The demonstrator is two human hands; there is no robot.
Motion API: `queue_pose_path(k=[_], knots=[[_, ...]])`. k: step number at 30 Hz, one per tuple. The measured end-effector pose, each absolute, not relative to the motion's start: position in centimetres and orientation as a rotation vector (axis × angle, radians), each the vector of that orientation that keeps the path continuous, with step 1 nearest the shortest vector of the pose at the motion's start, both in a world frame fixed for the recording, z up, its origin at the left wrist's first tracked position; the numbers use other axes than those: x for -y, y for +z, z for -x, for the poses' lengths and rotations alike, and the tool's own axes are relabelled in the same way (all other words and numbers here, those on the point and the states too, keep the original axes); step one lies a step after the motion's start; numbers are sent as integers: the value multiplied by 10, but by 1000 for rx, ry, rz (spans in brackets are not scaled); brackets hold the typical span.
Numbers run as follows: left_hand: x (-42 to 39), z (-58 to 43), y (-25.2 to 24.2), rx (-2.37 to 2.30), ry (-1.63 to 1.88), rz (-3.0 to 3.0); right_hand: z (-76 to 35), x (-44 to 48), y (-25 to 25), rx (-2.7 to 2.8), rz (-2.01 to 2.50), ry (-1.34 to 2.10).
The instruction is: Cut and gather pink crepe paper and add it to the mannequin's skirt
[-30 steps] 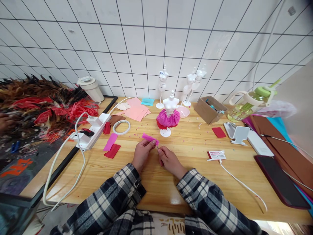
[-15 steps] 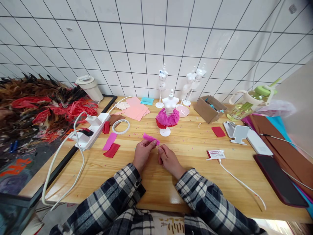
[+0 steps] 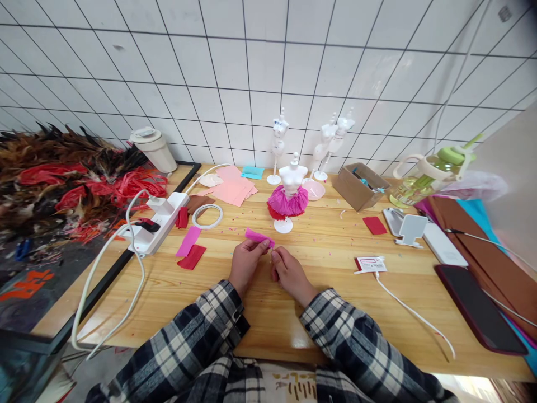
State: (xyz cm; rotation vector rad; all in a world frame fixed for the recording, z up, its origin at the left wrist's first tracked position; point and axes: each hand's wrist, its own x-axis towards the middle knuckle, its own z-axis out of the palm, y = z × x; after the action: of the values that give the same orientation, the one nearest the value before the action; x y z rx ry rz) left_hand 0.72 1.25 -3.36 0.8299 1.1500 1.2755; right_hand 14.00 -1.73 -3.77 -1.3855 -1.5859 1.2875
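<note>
A folded strip of magenta crepe paper is pinched between the thumb and fingers of my left hand. Close at its right, my right hand is closed in a pinch at the strip's end, where a tiny thin tip shows; what it grips is too small to make out. Just beyond my hands stands a white mini dress form wearing a gathered magenta paper skirt with a red lower edge. To the left lie a flat magenta strip, a red paper piece and a white tape roll.
Three bare dress forms stand by the tiled wall. A cardboard box, a drink bottle, a phone and a corded white packet are on the right. A power strip and feathers are on the left.
</note>
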Motion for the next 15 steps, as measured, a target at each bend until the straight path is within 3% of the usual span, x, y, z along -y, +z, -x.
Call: queue_pose_path(k=[15], knots=[[-13,-8,-32,-1109,1264,-781,-140,16,-35,1585,1387,1302]])
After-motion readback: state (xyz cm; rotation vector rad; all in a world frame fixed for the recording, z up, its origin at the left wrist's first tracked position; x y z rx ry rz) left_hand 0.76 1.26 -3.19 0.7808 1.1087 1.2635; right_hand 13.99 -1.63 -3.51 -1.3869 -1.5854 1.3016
